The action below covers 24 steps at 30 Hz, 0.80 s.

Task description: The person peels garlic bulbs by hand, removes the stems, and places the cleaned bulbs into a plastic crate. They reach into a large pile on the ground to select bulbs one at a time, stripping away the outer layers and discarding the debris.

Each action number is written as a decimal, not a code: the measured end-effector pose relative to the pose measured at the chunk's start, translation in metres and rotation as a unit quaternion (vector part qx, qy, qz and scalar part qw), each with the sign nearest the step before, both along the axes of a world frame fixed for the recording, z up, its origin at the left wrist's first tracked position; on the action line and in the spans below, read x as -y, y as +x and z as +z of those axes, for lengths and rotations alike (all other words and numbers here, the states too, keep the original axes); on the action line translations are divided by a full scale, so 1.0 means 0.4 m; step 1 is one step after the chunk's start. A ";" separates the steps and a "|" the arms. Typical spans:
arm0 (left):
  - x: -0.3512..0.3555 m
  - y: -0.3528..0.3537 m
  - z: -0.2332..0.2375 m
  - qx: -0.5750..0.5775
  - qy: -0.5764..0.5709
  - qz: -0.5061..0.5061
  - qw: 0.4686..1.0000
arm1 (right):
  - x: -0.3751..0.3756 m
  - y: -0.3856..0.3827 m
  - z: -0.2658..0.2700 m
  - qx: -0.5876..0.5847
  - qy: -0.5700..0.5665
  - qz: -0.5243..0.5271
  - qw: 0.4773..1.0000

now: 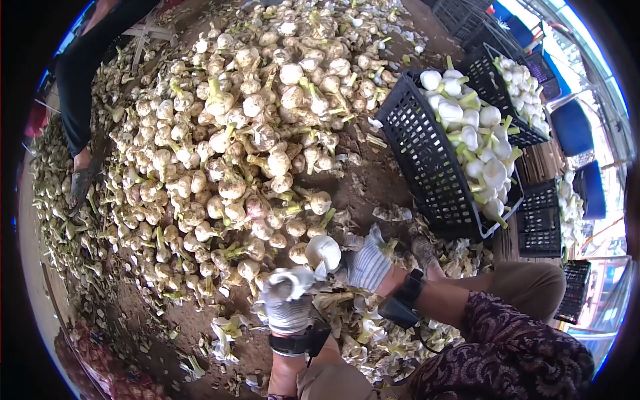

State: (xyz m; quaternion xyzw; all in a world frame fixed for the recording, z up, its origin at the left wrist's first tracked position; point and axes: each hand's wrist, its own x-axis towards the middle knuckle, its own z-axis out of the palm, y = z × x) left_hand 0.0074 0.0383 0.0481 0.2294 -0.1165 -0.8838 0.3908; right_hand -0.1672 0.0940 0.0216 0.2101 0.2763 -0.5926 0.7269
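Observation:
A smooth white garlic bulb (323, 253) sits between my two gloved hands, low in the middle of the head view. My left hand (288, 303), in a striped glove, is closed at the bulb's stem side; its fingers are partly blurred. My right hand (368, 264), also gloved, is bent with its fingertips close to the bulb's right side. What its curled fingers hold is hidden. Behind both hands spreads a large heap of unpeeled garlic (230, 180) with soil and stems on it. Loose garlic skins (373, 327) lie beneath my hands.
A black crate (427, 160) filled with clean white garlic stands tilted at the right. More garlic-filled crates (540, 217) are beyond it. Another person's leg (72, 100) and shoe (80, 187) show at the upper left. Blue chairs (572, 127) stand along the right edge.

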 end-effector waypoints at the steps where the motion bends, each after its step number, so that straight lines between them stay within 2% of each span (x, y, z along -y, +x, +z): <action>1: 0.006 0.015 0.009 -0.004 0.006 0.030 1.000 | -0.011 0.000 -0.020 0.025 -0.029 -0.008 0.999; 2: 0.019 0.004 0.050 0.037 -0.029 0.046 0.998 | -0.014 -0.005 -0.019 0.070 -0.022 -0.016 0.997; 3: 0.027 0.003 0.075 0.067 0.006 0.059 0.996 | -0.014 -0.009 -0.019 0.069 -0.024 -0.018 0.997; 5: 0.035 0.011 0.048 0.253 -0.025 0.073 0.964 | -0.010 -0.019 -0.026 0.006 0.015 -0.015 1.000; 7: 0.017 0.001 0.022 0.408 -0.113 0.008 0.906 | -0.023 -0.044 -0.038 -0.029 0.032 -0.005 0.999; 8: -0.005 -0.023 0.013 0.388 -0.182 0.052 0.902 | -0.026 -0.052 -0.027 -0.081 0.052 0.016 0.995; 9: -0.024 -0.035 -0.013 0.410 -0.264 0.027 0.873 | -0.029 -0.055 -0.016 -0.131 0.071 0.037 0.988; 10: -0.028 -0.036 -0.033 0.476 -0.401 -0.002 0.782 | -0.028 -0.047 0.007 -0.133 0.071 0.036 0.988; 11: -0.026 -0.039 -0.031 0.528 -0.525 -0.030 0.667 | -0.021 -0.029 0.045 -0.137 0.062 0.030 0.988; 12: -0.027 -0.041 -0.017 0.579 -0.598 -0.023 0.554 | -0.012 -0.009 0.082 -0.142 0.053 0.023 0.988; 13: -0.016 -0.055 -0.002 0.578 -0.614 -0.019 0.537 | -0.008 -0.001 0.101 -0.149 0.043 0.013 0.988; 14: -0.011 -0.056 0.005 0.591 -0.609 -0.008 0.529 | -0.022 0.002 0.105 -0.102 -0.040 0.023 0.994; 15: -0.006 -0.061 0.006 0.593 -0.607 0.006 0.528 | -0.060 -0.001 0.069 -0.311 -0.057 0.146 0.937; 16: -0.007 -0.060 0.000 0.613 -0.572 -0.017 0.545 | -0.053 0.008 0.141 -0.283 -0.041 0.125 0.950; 17: -0.009 -0.062 -0.005 0.630 -0.537 -0.041 0.559 | -0.058 0.009 0.125 -0.212 0.006 0.094 0.973; 19: -0.003 -0.085 0.027 0.617 -0.379 -0.041 0.688 | -0.046 0.021 0.091 -0.102 0.080 0.057 0.990; 21: -0.012 -0.096 0.032 0.582 -0.375 -0.020 0.721 | -0.046 0.012 0.138 -0.113 0.105 0.038 0.987; 22: -0.015 -0.092 -0.002 0.525 -0.369 0.011 0.767 | -0.059 0.004 0.108 -0.140 0.112 0.054 0.982; 23: -0.025 -0.107 -0.009 0.461 -0.211 0.021 0.862 | -0.064 -0.006 0.123 -0.143 0.112 0.048 0.982; 24: -0.028 -0.101 -0.034 0.432 -0.155 -0.005 0.889 | -0.074 -0.020 0.141 -0.139 0.098 0.016 0.985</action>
